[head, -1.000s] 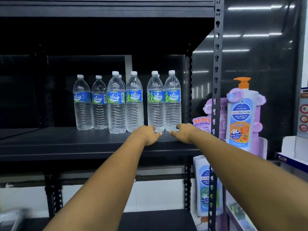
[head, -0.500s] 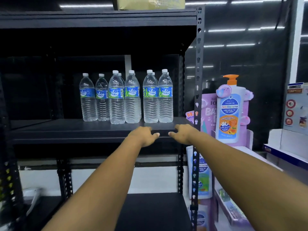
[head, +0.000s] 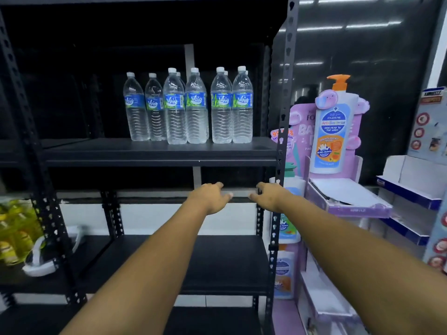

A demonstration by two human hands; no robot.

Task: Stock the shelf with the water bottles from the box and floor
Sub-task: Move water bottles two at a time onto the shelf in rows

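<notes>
Clear plastic water bottles (head: 191, 106) stand packed together on the black shelf (head: 159, 151). Both the left hand (head: 210, 195) and right hand (head: 268, 195) hover below it, fingers relaxed, empty. Sliding new bottles in carelessly could topple that tight row.

Black metal rack, perforated uprights. Middle shelf (head: 154, 154): water bottles (head: 191, 107) upright toward the right end, six in the front row touching or nearly so, more caps visible behind. Lower shelf (head: 217, 267) is bare where visible. Bottom left: yellow bottles (head: 14, 233) and a white object (head: 41, 262), their support unclear.
</notes>
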